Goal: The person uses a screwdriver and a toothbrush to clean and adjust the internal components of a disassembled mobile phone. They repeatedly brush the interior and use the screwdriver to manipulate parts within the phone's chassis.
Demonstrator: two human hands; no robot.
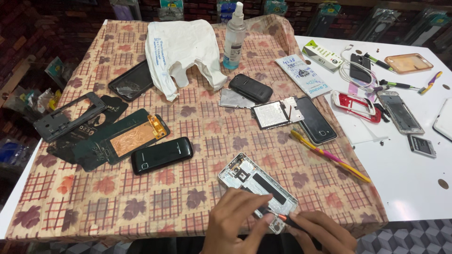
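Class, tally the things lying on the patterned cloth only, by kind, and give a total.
Whole black phones: 2
Opened phone bodies and frames: 3
Spray bottle: 1
White plastic bag: 1
Yellow-pink pen: 1
Total: 8

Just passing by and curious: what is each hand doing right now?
Left hand: fingers pressed on the opened phone frame, steadying it.
Right hand: closed on a small screwdriver.
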